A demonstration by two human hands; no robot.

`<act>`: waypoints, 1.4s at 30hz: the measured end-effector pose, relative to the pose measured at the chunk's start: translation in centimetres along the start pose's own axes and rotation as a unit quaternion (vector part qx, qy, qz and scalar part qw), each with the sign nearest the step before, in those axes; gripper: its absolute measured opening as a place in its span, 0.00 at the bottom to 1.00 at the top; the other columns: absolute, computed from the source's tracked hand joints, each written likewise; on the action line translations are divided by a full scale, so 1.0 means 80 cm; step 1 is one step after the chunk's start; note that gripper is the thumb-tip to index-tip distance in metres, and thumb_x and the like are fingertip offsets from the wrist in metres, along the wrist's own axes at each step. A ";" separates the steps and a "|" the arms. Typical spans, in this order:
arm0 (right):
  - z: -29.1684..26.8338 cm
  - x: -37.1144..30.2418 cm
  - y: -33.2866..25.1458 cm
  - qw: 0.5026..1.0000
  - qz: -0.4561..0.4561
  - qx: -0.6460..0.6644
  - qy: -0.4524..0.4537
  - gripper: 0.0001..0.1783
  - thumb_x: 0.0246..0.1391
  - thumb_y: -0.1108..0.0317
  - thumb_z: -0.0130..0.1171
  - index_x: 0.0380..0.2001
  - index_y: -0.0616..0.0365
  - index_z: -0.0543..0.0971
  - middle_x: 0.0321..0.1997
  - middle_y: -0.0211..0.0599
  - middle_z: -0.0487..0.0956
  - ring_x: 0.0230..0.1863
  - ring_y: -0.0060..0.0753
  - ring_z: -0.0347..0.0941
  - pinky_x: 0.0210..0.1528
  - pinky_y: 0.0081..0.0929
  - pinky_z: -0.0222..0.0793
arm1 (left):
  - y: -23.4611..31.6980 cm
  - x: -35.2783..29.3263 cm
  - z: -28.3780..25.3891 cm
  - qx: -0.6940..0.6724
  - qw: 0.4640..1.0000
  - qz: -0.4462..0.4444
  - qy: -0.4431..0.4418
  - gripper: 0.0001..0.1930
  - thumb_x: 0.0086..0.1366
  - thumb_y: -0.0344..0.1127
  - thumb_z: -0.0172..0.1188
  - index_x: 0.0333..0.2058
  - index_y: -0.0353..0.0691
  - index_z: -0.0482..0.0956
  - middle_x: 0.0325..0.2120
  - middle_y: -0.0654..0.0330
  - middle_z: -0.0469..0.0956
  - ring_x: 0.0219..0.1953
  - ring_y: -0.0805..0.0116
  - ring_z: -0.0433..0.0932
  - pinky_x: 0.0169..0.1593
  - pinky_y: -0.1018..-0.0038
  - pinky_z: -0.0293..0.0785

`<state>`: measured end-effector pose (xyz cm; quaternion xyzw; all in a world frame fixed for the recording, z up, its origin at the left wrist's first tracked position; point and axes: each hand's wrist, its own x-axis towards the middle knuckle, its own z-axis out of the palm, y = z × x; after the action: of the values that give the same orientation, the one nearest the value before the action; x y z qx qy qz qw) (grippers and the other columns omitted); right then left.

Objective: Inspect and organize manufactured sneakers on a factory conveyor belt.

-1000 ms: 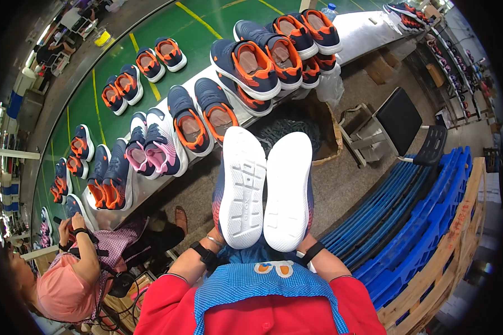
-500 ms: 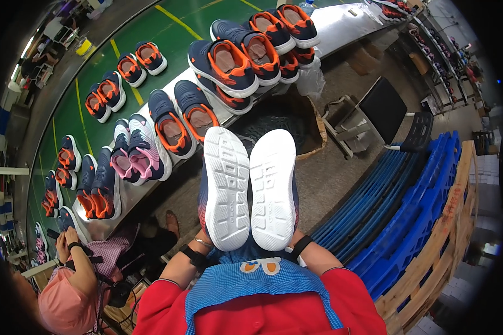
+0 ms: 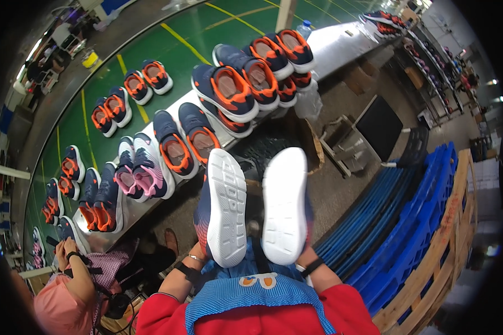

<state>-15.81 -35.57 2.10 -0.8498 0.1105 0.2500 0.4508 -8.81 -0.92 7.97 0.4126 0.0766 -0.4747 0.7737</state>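
My left hand [image 3: 200, 251] holds a navy and red sneaker [image 3: 227, 209], its white patterned sole turned up toward me. A second sneaker [image 3: 285, 206] is in my right hand [image 3: 307, 257], also sole up and tilted, so that its navy and red upper shows along the right edge. The two shoes stand apart, toes away from me, in front of my blue apron [image 3: 251, 298]. Both hands are closed at the heel ends; most of their fingers are hidden behind the shoes. Nearest beyond them is a navy and orange pair [image 3: 198, 134] on the metal table edge.
Several navy-orange sneakers and a pink-lined pair [image 3: 145, 170] line the metal ledge [image 3: 332, 47] beside a green belt [image 3: 184, 72]. A co-worker [image 3: 67, 296] handles a shoe at left. An open carton [image 3: 313, 151], a black-seated chair [image 3: 378, 128], blue pallets [image 3: 413, 218] and a wooden pallet [image 3: 439, 257] stand right.
The two sneakers have moved apart and tilted, their soles turning slightly toward each other. My hands stay on them. The whole view has shifted a little, with the surroundings lower in the picture.
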 end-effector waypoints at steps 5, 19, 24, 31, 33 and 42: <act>-0.073 0.004 -0.135 0.988 -0.060 0.090 0.114 0.15 0.46 0.75 0.56 0.40 0.63 0.73 0.42 0.37 0.75 0.45 0.34 0.70 0.48 0.26 0.63 | 0.002 -0.043 -0.003 0.034 0.997 0.037 0.066 0.18 0.61 0.31 0.48 0.51 0.34 0.64 0.47 0.58 0.67 0.46 0.71 0.67 0.51 0.75 0.64; -0.018 0.104 -0.225 0.937 -0.082 0.227 -0.254 0.19 0.48 0.77 0.46 0.47 0.63 0.66 0.44 0.38 0.72 0.44 0.30 0.70 0.43 0.26 0.68 | 0.012 -0.086 0.050 0.061 0.924 0.252 0.282 0.18 0.61 0.26 0.47 0.51 0.35 0.63 0.47 0.59 0.68 0.48 0.69 0.66 0.52 0.72 0.64; 0.002 0.155 -0.363 0.934 -0.278 -0.023 -0.224 0.08 0.45 0.72 0.48 0.29 0.64 0.73 0.26 0.42 0.76 0.32 0.35 0.75 0.35 0.27 0.67 | 0.043 -0.127 -0.006 -0.014 0.837 0.333 0.435 0.17 0.53 0.22 0.46 0.44 0.34 0.66 0.37 0.56 0.72 0.38 0.65 0.74 0.41 0.71 0.71; 0.057 0.195 -0.525 0.920 -0.341 -0.168 -0.099 0.21 0.43 0.57 0.54 0.35 0.65 0.73 0.31 0.52 0.76 0.38 0.49 0.73 0.41 0.37 0.66 | 0.141 -0.127 -0.074 0.216 0.723 0.382 0.534 0.23 0.45 0.24 0.44 0.44 0.29 0.65 0.36 0.50 0.73 0.39 0.58 0.73 0.45 0.71 0.67; 0.072 0.223 -0.517 0.930 -0.309 -0.169 -0.107 0.29 0.44 0.55 0.55 0.44 0.66 0.68 0.37 0.53 0.75 0.40 0.50 0.72 0.43 0.36 0.66 | 0.147 -0.097 -0.108 0.293 0.692 0.304 0.585 0.29 0.48 0.31 0.50 0.50 0.27 0.57 0.43 0.40 0.66 0.48 0.48 0.66 0.52 0.66 0.61; 0.080 0.206 -0.507 0.916 -0.376 -0.137 -0.024 0.29 0.52 0.53 0.50 0.49 0.65 0.64 0.44 0.53 0.69 0.45 0.47 0.67 0.47 0.36 0.62 | 0.163 -0.100 -0.095 0.297 0.766 0.252 0.511 0.42 0.52 0.47 0.56 0.55 0.22 0.46 0.50 0.34 0.57 0.56 0.45 0.56 0.57 0.64 0.54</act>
<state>12.92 -6.61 19.27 -0.8756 -0.2635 0.0951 0.3934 -0.61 12.58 14.49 0.8080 0.2089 0.0192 0.5506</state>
